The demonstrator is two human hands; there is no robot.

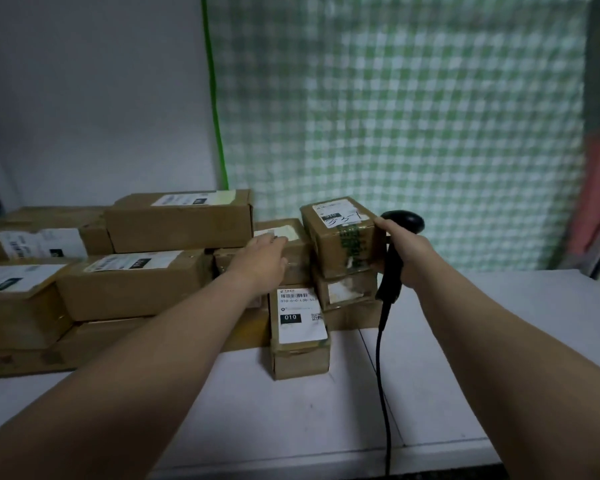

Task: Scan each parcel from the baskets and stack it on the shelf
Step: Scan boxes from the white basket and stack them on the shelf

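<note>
1. Bunch of brown parcels (129,289) piled on the left half of the white shelf (291,410), labels up.
2. Left hand (264,258) lies flat on a middle parcel (297,244), fingers relaxed, gripping nothing.
3. The "33-1" parcel (340,237) tops the right-end stack.
4. Right hand (409,258) has its fingers wrapped round 1 black scanner (406,221), thumb touching that parcel. The cable (381,375) hangs down.

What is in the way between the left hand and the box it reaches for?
Nothing visible. The left hand already lies flat on the middle box. The marked box stands close on its right. The right hand touches that box while gripping the scanner.
</note>
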